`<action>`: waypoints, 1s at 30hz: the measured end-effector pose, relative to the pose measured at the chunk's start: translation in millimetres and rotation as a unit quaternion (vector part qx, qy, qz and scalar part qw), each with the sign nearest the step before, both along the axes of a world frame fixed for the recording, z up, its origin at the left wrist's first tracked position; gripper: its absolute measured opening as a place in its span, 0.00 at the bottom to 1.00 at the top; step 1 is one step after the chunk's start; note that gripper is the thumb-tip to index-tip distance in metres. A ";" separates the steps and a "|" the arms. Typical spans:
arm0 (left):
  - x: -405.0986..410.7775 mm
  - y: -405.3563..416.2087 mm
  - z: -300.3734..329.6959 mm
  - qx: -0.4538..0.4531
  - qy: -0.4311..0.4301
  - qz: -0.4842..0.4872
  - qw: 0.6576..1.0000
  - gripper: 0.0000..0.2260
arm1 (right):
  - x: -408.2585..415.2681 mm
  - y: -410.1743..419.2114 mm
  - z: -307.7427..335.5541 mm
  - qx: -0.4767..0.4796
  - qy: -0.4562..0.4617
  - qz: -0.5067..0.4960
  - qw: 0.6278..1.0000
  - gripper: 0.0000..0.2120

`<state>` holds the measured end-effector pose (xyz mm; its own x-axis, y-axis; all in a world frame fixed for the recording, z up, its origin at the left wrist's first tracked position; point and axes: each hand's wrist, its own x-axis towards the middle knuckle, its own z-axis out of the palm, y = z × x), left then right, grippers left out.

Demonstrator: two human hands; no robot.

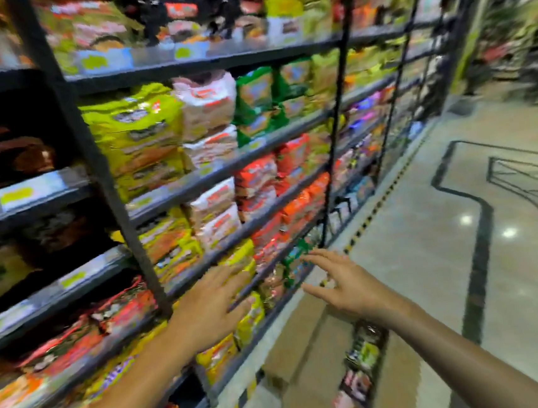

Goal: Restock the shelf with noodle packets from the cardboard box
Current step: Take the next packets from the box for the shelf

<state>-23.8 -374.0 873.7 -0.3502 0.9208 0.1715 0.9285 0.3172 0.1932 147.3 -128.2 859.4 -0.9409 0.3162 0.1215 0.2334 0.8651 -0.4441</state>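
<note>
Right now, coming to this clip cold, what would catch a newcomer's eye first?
First, the two bare hands reaching forward with fingers spread and holding nothing: the left hand in front of yellow packets on a lower shelf, the right hand out above the open cardboard box on the floor. Behind them, the dark metal shelving packed with bright noodle packets fills the left of the blurred view.

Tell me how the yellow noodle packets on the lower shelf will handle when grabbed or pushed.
The yellow noodle packets look like glossy film, so probably slippery and crinkly. They seem puffy and loosely stacked, so likely light and apt to slide or topple if the left hand pushes them. The contents may crush under a hard squeeze.
</note>
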 end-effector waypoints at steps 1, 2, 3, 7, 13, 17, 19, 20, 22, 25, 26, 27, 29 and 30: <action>18.0 20.4 -4.4 -0.005 -0.007 -0.009 1.000 0.26 | 24.0 18.0 -4.7 0.001 0.003 -0.011 1.000 0.30; 37.9 43.7 -8.2 -0.006 -0.010 -0.022 1.000 0.26 | 49.6 37.5 -9.0 0.005 0.000 -0.023 1.000 0.30; 60.3 68.3 -12.7 -0.002 -0.010 -0.035 0.999 0.27 | 76.2 56.9 -12.7 0.007 -0.005 -0.032 0.999 0.30; 146.1 164.0 -40.7 -0.050 -0.066 -0.042 0.996 0.31 | 179.5 134.3 -33.0 -0.021 -0.048 -0.079 0.996 0.30; 215.3 239.2 -84.0 -0.104 -0.132 -0.042 0.985 0.39 | 269.2 210.4 -62.3 -0.063 -0.113 -0.106 0.986 0.35; 219.5 248.2 -114.7 -0.126 -0.163 0.001 0.979 0.40 | 263.5 240.4 -82.6 -0.079 -0.142 -0.076 0.984 0.38; 212.1 246.8 -136.1 -0.124 -0.184 0.022 0.975 0.44 | 245.7 249.3 -93.6 -0.095 -0.142 -0.056 0.984 0.38; 208.0 247.4 -147.0 -0.125 -0.195 0.037 0.972 0.43 | 235.0 252.7 -99.7 -0.103 -0.145 -0.046 0.983 0.37; 198.8 251.1 -168.0 -0.133 -0.217 0.067 0.965 0.36 | 214.2 258.0 -112.8 -0.117 -0.153 -0.027 0.981 0.31; 184.4 262.1 -205.2 -0.133 -0.256 0.092 0.953 0.27 | 190.8 270.8 -138.5 -0.128 -0.162 -0.005 0.978 0.29; 180.4 267.8 -215.9 -0.132 -0.269 0.098 0.949 0.26 | 185.2 276.2 -145.4 -0.129 -0.170 -0.004 0.977 0.30; 176.5 274.3 -225.1 -0.131 -0.285 0.105 0.944 0.26 | 180.1 282.9 -151.8 -0.131 -0.176 -0.004 0.976 0.32; 171.7 289.3 -241.0 -0.127 -0.312 0.117 0.934 0.24 | 173.1 299.5 -163.2 -0.139 -0.184 0.000 0.973 0.37; 168.0 297.7 -246.9 -0.119 -0.316 0.123 0.933 0.23 | 169.4 309.4 -169.4 -0.143 -0.190 -0.003 0.971 0.39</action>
